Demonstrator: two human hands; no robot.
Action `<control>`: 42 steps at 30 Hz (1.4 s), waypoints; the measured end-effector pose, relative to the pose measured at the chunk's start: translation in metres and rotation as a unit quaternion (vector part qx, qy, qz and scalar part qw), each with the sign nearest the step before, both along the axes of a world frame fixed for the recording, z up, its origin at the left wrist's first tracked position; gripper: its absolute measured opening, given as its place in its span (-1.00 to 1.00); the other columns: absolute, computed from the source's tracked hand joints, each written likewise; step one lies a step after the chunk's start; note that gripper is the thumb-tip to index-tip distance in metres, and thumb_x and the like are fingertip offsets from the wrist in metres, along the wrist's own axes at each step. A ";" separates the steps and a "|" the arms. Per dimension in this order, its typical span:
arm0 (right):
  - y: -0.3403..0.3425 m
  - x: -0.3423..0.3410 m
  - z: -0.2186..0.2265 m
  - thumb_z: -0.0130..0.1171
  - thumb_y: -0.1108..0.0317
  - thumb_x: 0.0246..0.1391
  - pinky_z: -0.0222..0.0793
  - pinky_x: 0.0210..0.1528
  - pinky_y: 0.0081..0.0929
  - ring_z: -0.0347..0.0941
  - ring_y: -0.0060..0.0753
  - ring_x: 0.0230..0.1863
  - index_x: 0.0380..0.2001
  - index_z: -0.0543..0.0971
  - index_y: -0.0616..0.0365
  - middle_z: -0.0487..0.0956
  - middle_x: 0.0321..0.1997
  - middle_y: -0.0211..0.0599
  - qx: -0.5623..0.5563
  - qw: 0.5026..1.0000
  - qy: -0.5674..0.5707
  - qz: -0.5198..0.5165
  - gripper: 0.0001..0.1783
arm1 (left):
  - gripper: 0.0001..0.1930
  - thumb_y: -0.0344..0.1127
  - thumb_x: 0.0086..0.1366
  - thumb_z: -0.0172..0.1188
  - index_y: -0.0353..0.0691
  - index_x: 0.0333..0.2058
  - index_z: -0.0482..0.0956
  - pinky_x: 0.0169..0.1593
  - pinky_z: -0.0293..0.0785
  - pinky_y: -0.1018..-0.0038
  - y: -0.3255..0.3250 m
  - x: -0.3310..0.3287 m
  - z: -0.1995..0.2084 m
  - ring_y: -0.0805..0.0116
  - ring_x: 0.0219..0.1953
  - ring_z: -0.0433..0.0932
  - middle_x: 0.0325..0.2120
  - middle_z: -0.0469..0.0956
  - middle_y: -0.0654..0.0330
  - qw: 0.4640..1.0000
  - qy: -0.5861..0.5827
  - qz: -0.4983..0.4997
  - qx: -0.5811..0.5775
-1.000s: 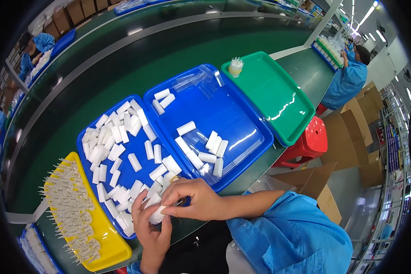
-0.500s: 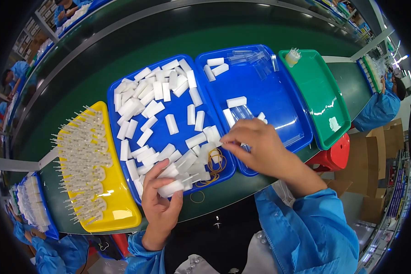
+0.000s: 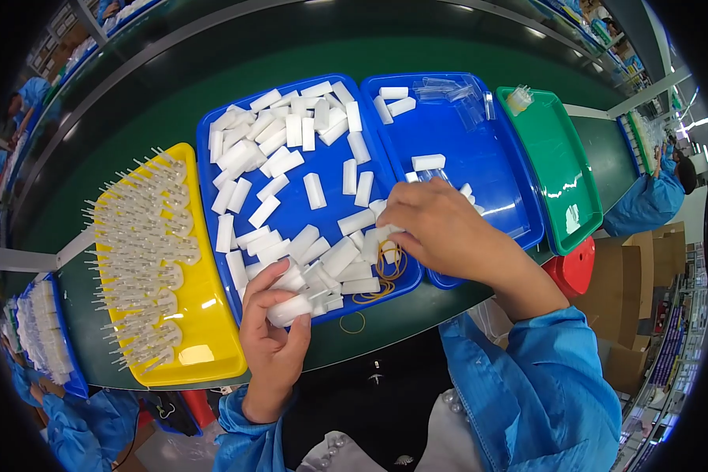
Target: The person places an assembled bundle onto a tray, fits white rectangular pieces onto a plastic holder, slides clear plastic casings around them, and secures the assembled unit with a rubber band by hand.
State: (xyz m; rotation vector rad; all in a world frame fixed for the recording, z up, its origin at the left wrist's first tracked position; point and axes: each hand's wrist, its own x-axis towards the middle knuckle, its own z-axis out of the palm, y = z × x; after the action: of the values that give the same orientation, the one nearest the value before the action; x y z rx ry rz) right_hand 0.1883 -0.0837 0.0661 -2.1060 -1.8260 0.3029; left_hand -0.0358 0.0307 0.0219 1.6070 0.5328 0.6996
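Note:
My left hand (image 3: 275, 338) is at the near edge of the left blue tray (image 3: 299, 216), its fingers and thumb closed round a white block-like piece (image 3: 289, 310). Part of that piece is hidden by the fingers. Over the tray's right edge, my right hand (image 3: 444, 228) has its thumb and fingers pinched together, pointing down among white pieces; what they grip, if anything, is not clear. Small white rectangular blocks (image 3: 315, 191) lie loose over the tray. Tan rubber bands (image 3: 389, 267) are bunched just below my right fingertips.
A yellow tray (image 3: 216, 346) at left holds rows of clear, stemmed plastic parts (image 3: 145, 252). Right of the white blocks, a second blue tray (image 3: 480, 169) holds clear plastic pieces (image 3: 460, 93). Beyond is a green tray (image 3: 562, 165) with a small cup (image 3: 519, 99). One rubber band (image 3: 352, 322) lies on the table.
The view has shifted slightly. A thin clear stem that stuck out of the piece in my left hand no longer shows. My right fingers have dipped lower, toward the white pieces.

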 end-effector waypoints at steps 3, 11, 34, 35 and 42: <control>0.004 0.014 -0.003 0.18 0.44 -0.14 0.27 -0.27 -0.32 0.43 -0.28 -0.31 -0.44 0.57 0.11 0.47 -0.40 -0.28 0.068 0.994 -0.071 -0.039 -0.89 | -0.78 -0.54 -0.01 0.06 -0.22 -0.32 0.38 0.15 0.12 0.39 0.000 0.001 0.001 0.24 0.08 0.27 0.03 0.34 0.01 1.000 0.005 -0.006 0.006; 0.022 0.073 0.020 0.17 0.49 -0.17 0.34 -0.25 -0.32 0.48 -0.21 -0.34 -0.53 0.55 0.13 0.54 -0.46 -0.26 0.082 0.976 -0.159 -0.125 -0.95 | -0.79 -0.55 0.01 0.04 -0.23 -0.32 0.37 0.13 0.13 0.44 -0.004 -0.001 0.000 0.30 0.06 0.28 0.04 0.32 0.01 0.999 -0.005 -0.015 -0.029; 0.022 0.143 -0.029 0.22 0.41 -0.20 0.44 -0.17 -0.32 0.51 -0.16 -0.22 -0.27 0.54 0.16 0.57 -0.26 -0.19 -0.168 0.947 -0.218 -0.167 -0.69 | -0.76 -0.60 0.04 0.12 -0.27 -0.28 0.38 0.10 0.18 0.45 -0.006 0.003 0.004 0.23 0.08 0.26 0.06 0.25 0.01 0.999 -0.004 -0.045 -0.009; 0.016 0.139 -0.028 0.21 0.42 -0.20 0.44 -0.20 -0.31 0.51 -0.15 -0.25 -0.27 0.54 0.16 0.57 -0.27 -0.17 -0.126 0.953 -0.201 -0.187 -0.69 | -0.76 -0.60 0.04 0.12 -0.27 -0.28 0.38 0.10 0.18 0.45 -0.006 0.003 0.004 0.23 0.08 0.26 0.06 0.25 0.01 0.999 -0.002 -0.043 -0.010; -0.011 0.020 0.018 0.01 0.49 0.09 0.37 -0.32 -0.70 0.42 -0.66 -0.38 -0.04 0.41 0.22 0.53 -0.29 -0.32 0.228 0.846 0.461 -0.139 -0.67 | -0.77 -0.57 0.08 0.12 -0.29 -0.25 0.39 0.08 0.20 0.46 -0.003 0.003 0.000 0.23 0.07 0.27 0.06 0.24 0.00 1.000 0.006 -0.027 0.014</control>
State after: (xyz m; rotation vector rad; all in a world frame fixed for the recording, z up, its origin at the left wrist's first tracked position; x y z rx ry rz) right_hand 0.2086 -0.0943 0.0844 -1.4452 -0.8895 0.6006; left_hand -0.0331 0.0277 0.0223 1.6460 0.4892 0.6595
